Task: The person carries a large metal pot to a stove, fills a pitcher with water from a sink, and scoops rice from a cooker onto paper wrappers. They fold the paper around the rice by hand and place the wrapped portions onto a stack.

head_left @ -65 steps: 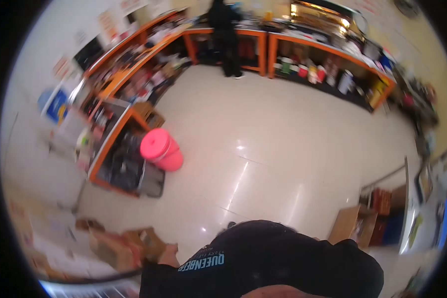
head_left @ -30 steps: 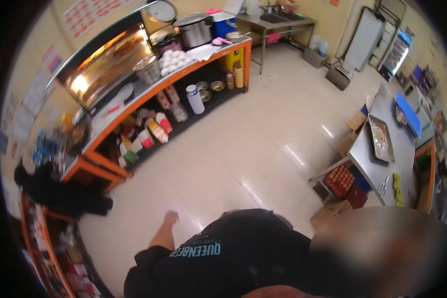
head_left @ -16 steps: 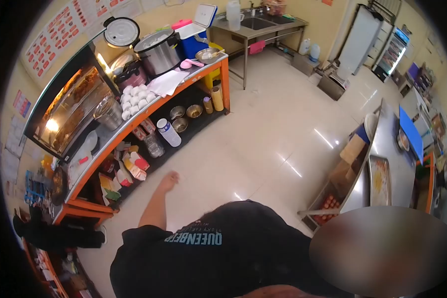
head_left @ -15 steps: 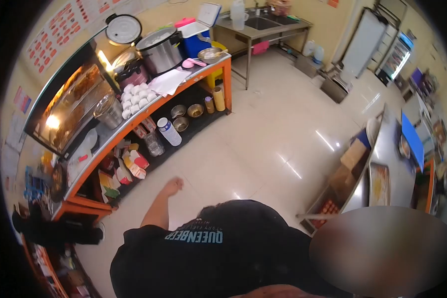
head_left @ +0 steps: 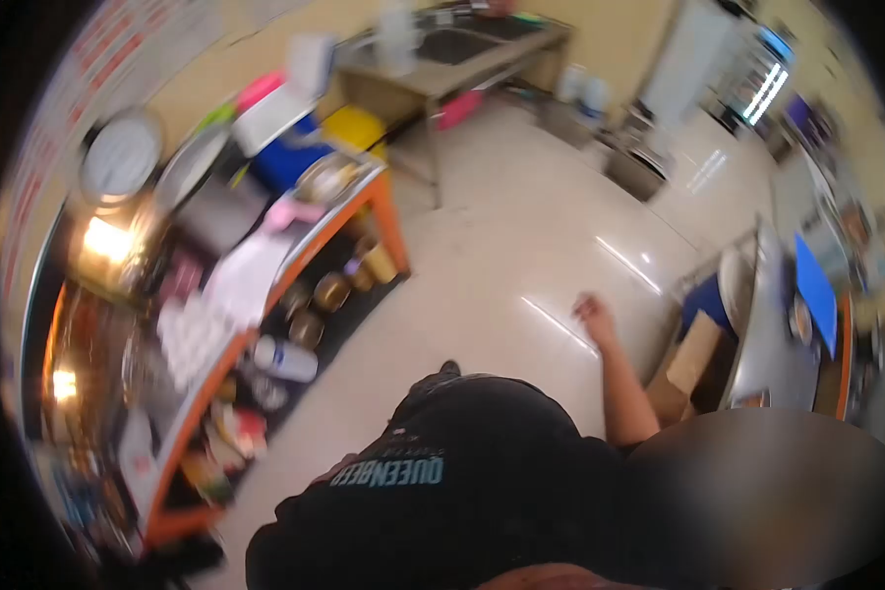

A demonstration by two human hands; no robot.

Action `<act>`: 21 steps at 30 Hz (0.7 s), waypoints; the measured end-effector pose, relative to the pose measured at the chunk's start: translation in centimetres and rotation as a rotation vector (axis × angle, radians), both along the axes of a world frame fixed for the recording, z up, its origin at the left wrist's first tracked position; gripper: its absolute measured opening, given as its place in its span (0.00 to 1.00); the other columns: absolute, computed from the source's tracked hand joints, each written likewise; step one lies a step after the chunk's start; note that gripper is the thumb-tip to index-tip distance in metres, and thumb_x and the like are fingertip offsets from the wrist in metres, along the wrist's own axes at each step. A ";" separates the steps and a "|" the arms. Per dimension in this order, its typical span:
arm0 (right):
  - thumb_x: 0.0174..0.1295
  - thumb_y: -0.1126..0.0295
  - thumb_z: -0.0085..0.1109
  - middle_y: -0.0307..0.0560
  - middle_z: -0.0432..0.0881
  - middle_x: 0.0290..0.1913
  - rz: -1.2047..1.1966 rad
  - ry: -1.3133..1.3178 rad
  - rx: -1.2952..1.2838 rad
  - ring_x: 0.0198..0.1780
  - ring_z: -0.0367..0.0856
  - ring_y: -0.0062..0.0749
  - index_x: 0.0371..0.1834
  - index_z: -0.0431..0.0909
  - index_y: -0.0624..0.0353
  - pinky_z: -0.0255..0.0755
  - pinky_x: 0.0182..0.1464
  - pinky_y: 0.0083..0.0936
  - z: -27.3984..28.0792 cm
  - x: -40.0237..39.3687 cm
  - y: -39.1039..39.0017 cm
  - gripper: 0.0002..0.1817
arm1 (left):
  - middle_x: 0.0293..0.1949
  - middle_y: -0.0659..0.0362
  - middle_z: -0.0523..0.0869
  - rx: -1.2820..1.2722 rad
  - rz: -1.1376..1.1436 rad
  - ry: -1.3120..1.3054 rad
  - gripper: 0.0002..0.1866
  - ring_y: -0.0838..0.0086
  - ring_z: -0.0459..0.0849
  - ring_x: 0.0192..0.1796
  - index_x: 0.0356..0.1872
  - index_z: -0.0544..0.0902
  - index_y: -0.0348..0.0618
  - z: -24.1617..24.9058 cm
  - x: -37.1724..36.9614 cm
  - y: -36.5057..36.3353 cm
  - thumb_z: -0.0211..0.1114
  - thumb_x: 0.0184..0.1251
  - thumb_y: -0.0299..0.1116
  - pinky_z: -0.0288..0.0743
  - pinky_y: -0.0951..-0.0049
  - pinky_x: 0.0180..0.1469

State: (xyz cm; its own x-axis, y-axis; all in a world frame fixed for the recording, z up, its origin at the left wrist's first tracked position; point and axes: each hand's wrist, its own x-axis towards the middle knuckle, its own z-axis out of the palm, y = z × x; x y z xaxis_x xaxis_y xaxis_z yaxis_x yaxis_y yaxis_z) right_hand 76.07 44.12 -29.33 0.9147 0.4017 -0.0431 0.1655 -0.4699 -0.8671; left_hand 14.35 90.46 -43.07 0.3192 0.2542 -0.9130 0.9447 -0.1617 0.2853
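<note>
My right hand (head_left: pixel 591 311) hangs over the tiled floor at the right of the view, its forearm reaching up from beside my black shirt (head_left: pixel 442 492). Motion blur smears its fingers, and I can make out no object in it. It touches nothing that I can see. Nearest to it on the right are a brown cardboard box (head_left: pixel 696 351) and a steel table (head_left: pixel 772 334). My left hand is out of view. The tip of one shoe (head_left: pixel 449 368) shows beyond my shirt.
An orange-edged counter (head_left: pixel 202 401) at the left bears a large pot (head_left: pixel 216 206), white cups (head_left: pixel 192 339) and a pink scoop (head_left: pixel 293 212). Bowls and a white bottle (head_left: pixel 285 359) sit on its lower shelf. A sink table (head_left: pixel 452 49) stands at the back, a lit fridge (head_left: pixel 760 84) at the back right.
The left-hand counter has shifted left and closer in view. My left hand has gone out of view, and my right hand has come into view at the right.
</note>
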 end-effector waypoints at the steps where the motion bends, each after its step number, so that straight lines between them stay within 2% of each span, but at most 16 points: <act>1: 0.69 0.63 0.61 0.48 0.87 0.43 -0.041 -0.020 -0.257 0.47 0.86 0.35 0.59 0.80 0.62 0.78 0.50 0.33 -8.5 0.4 -2.9 0.19 | 0.36 0.53 0.89 0.035 -0.093 -0.065 0.15 0.65 0.87 0.34 0.42 0.84 0.40 0.1 7.0 3.3 0.60 0.70 0.42 0.80 0.59 0.38; 2: 0.68 0.59 0.62 0.56 0.88 0.44 -0.106 -0.078 -0.503 0.45 0.86 0.47 0.55 0.82 0.64 0.78 0.51 0.41 -7.5 -4.6 -3.6 0.21 | 0.35 0.53 0.89 0.073 -0.182 -0.134 0.15 0.65 0.87 0.34 0.41 0.84 0.40 -0.3 13.6 6.8 0.60 0.69 0.42 0.80 0.59 0.38; 3: 0.69 0.45 0.56 0.65 0.81 0.62 0.004 0.379 -0.607 0.66 0.78 0.59 0.61 0.79 0.63 0.69 0.69 0.47 -11.1 -7.0 -7.4 0.32 | 0.34 0.53 0.89 0.139 -0.237 -0.226 0.15 0.65 0.87 0.33 0.40 0.85 0.40 -0.2 20.8 10.6 0.60 0.68 0.42 0.80 0.59 0.38; 4: 0.69 0.43 0.57 0.66 0.83 0.60 0.004 0.487 -0.858 0.65 0.79 0.57 0.62 0.80 0.62 0.70 0.69 0.43 -12.8 -11.2 -10.2 0.33 | 0.33 0.53 0.89 0.216 -0.260 -0.324 0.14 0.65 0.86 0.33 0.39 0.85 0.40 0.0 28.2 14.2 0.61 0.68 0.42 0.80 0.59 0.38; 6: 0.68 0.45 0.58 0.64 0.83 0.58 -0.139 0.783 -0.897 0.63 0.80 0.55 0.61 0.80 0.62 0.71 0.67 0.42 -12.5 -17.2 -13.7 0.32 | 0.32 0.53 0.89 0.361 -0.150 -0.566 0.13 0.64 0.86 0.31 0.38 0.85 0.40 3.7 43.2 19.4 0.61 0.68 0.41 0.80 0.61 0.38; 7: 0.68 0.46 0.58 0.63 0.84 0.57 -0.226 0.874 -0.854 0.62 0.80 0.55 0.61 0.80 0.62 0.71 0.66 0.42 -12.8 -19.2 -14.7 0.31 | 0.30 0.54 0.88 0.437 -0.133 -0.503 0.13 0.66 0.86 0.32 0.40 0.85 0.39 12.5 50.5 18.7 0.62 0.71 0.40 0.79 0.63 0.38; 8: 0.68 0.46 0.59 0.63 0.84 0.57 -0.294 0.943 -0.819 0.61 0.80 0.54 0.61 0.80 0.62 0.72 0.65 0.41 -12.3 -19.9 -14.6 0.31 | 0.26 0.62 0.81 0.233 0.062 -0.765 0.08 0.74 0.79 0.27 0.39 0.81 0.43 9.3 56.6 22.9 0.61 0.75 0.36 0.74 0.68 0.31; 9: 0.68 0.47 0.59 0.62 0.84 0.56 -0.350 0.993 -0.783 0.60 0.81 0.53 0.60 0.80 0.62 0.72 0.64 0.41 -12.0 -20.1 -14.3 0.30 | 0.32 0.60 0.86 0.375 -0.091 -0.822 0.14 0.74 0.84 0.33 0.45 0.83 0.40 9.3 62.7 25.9 0.60 0.78 0.42 0.79 0.68 0.38; 10: 0.68 0.48 0.60 0.61 0.84 0.55 -0.398 1.038 -0.747 0.59 0.81 0.52 0.60 0.80 0.62 0.73 0.63 0.41 -11.9 -19.9 -13.7 0.29 | 0.37 0.59 0.87 0.267 0.008 -0.872 0.13 0.74 0.85 0.35 0.48 0.82 0.40 12.1 68.2 26.0 0.61 0.79 0.41 0.79 0.70 0.39; 11: 0.68 0.49 0.60 0.61 0.85 0.54 -0.422 1.066 -0.717 0.58 0.81 0.51 0.60 0.80 0.62 0.73 0.62 0.40 -12.0 -18.6 -13.1 0.29 | 0.37 0.59 0.87 0.229 0.046 -0.928 0.13 0.73 0.85 0.36 0.48 0.83 0.40 12.7 73.5 25.9 0.61 0.79 0.40 0.80 0.69 0.40; 13: 0.67 0.50 0.61 0.59 0.85 0.53 -0.443 1.093 -0.674 0.56 0.82 0.50 0.60 0.80 0.62 0.74 0.60 0.40 -12.8 -14.4 -12.4 0.28 | 0.38 0.58 0.87 0.158 0.153 -1.037 0.11 0.73 0.85 0.37 0.48 0.83 0.41 12.9 82.1 26.2 0.61 0.79 0.38 0.81 0.69 0.41; 15: 0.67 0.52 0.62 0.58 0.86 0.51 -0.400 1.089 -0.667 0.54 0.83 0.48 0.59 0.81 0.62 0.75 0.58 0.39 -13.9 -7.4 -12.7 0.27 | 0.37 0.58 0.86 0.215 0.097 -1.000 0.10 0.72 0.85 0.39 0.48 0.83 0.41 12.9 87.7 23.1 0.62 0.77 0.37 0.82 0.69 0.43; 16: 0.67 0.52 0.63 0.57 0.86 0.50 -0.361 1.072 -0.682 0.53 0.83 0.47 0.59 0.81 0.62 0.76 0.57 0.39 -14.3 -3.1 -13.2 0.26 | 0.37 0.59 0.86 0.243 0.098 -0.961 0.10 0.72 0.85 0.39 0.47 0.83 0.41 12.5 88.0 21.7 0.63 0.77 0.36 0.82 0.69 0.43; 18: 0.67 0.54 0.64 0.55 0.87 0.49 -0.278 1.007 -0.699 0.51 0.84 0.45 0.58 0.81 0.62 0.76 0.55 0.38 -14.2 7.6 -14.4 0.25 | 0.39 0.58 0.86 0.320 -0.023 -0.833 0.09 0.71 0.86 0.39 0.48 0.83 0.41 5.5 88.4 20.6 0.64 0.74 0.34 0.82 0.69 0.43; 20: 0.66 0.56 0.65 0.54 0.87 0.47 -0.234 0.858 -0.706 0.49 0.85 0.44 0.58 0.81 0.62 0.77 0.53 0.38 -15.0 20.6 -16.2 0.24 | 0.40 0.58 0.86 0.136 -0.012 -0.626 0.09 0.70 0.86 0.39 0.48 0.82 0.42 4.2 86.5 17.0 0.63 0.73 0.34 0.82 0.68 0.42; 21: 0.66 0.56 0.65 0.53 0.88 0.46 -0.225 0.739 -0.700 0.48 0.85 0.43 0.58 0.81 0.62 0.78 0.52 0.37 -16.0 28.5 -17.2 0.24 | 0.36 0.61 0.83 -0.025 0.176 -0.491 0.08 0.74 0.83 0.36 0.48 0.82 0.42 3.0 85.2 15.1 0.61 0.73 0.31 0.77 0.68 0.36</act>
